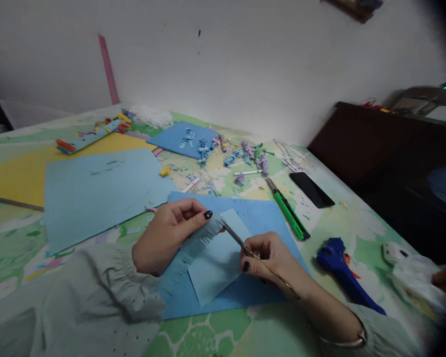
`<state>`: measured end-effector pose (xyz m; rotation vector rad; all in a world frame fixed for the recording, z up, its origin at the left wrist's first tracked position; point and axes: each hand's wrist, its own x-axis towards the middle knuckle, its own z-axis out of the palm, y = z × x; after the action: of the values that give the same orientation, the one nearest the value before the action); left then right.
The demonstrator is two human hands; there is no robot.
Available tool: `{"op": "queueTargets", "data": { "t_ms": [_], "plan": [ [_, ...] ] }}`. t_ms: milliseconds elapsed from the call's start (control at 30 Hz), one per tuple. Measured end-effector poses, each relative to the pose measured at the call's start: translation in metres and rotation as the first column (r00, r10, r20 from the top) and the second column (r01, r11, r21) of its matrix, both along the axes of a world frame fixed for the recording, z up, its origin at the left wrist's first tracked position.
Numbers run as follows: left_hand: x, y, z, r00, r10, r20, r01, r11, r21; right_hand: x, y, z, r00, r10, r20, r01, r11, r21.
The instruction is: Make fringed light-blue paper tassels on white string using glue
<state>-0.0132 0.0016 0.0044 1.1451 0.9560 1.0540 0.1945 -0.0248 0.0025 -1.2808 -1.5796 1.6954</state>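
Note:
My left hand (171,233) is closed, pinching the fringed edge of a light blue paper piece (211,263) between thumb and fingers. My right hand (267,255) grips thin scissors (235,237), whose blades point up-left into the paper's fringe, close to my left thumb. The paper lies over a darker blue sheet (260,218) on the table. Grey sleeves cover both forearms, and a bangle sits on my right wrist.
A large light blue sheet (96,193) and a yellow sheet (18,173) lie to the left. A green utility knife (288,210), a black phone (312,189) and a blue glue gun (342,272) lie to the right. Rolled paper bits (241,153) litter the back. A dark cabinet (386,148) stands at the right.

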Motion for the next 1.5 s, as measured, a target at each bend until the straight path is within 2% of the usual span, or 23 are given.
{"op": "queueTargets", "data": {
  "t_ms": [367,1267,1500],
  "plan": [
    [0.0002,0.0002,-0.0006,0.995,-0.041,-0.094,0.045,0.998,0.042,-0.0022,-0.0001,0.0012,1.000,-0.023,0.013,0.023,1.000,-0.019],
    [-0.0007,0.0002,-0.0054,0.997,-0.071,-0.036,0.070,0.997,-0.020,-0.0010,0.0010,-0.0019,0.998,-0.004,0.063,0.002,0.999,0.044],
    [-0.0006,0.0012,-0.0069,0.996,-0.085,-0.026,0.085,0.996,-0.017,-0.0011,0.0007,-0.0012,0.998,-0.013,0.059,0.013,1.000,0.015]
  ]
}}
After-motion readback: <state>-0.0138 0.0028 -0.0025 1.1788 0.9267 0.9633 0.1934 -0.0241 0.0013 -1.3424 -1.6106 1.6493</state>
